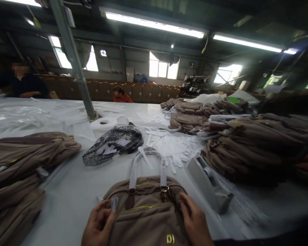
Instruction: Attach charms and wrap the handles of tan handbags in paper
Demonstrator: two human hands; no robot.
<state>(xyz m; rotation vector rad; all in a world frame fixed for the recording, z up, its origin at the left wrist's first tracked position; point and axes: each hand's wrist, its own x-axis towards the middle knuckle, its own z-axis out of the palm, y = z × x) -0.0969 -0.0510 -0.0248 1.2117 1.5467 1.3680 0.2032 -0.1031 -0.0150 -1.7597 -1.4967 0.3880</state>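
A brown fabric handbag [146, 218] stands in front of me, with a yellow zipper and a gold emblem low on its front. Its two handles [133, 171] are wrapped in white material and rise in an arch. My left hand [100, 222] is at the bag's left side, thumb and fingers closed on a small strip of clear plastic [114, 204]. At the right side, my right hand [195, 218] has its fingers curled on the bag's edge, close to a leopard-print hanging piece [167, 194]. A white strip [145, 158] lies across the handle tops.
Brown bags are stacked at the left [28, 153] and the right [246, 147]. A grey tape dispenser [207, 181] sits right of my bag. Beyond are a black-and-white patterned cloth [113, 145], many white strips [169, 147] and a metal post [74, 61]. Two people are across the table.
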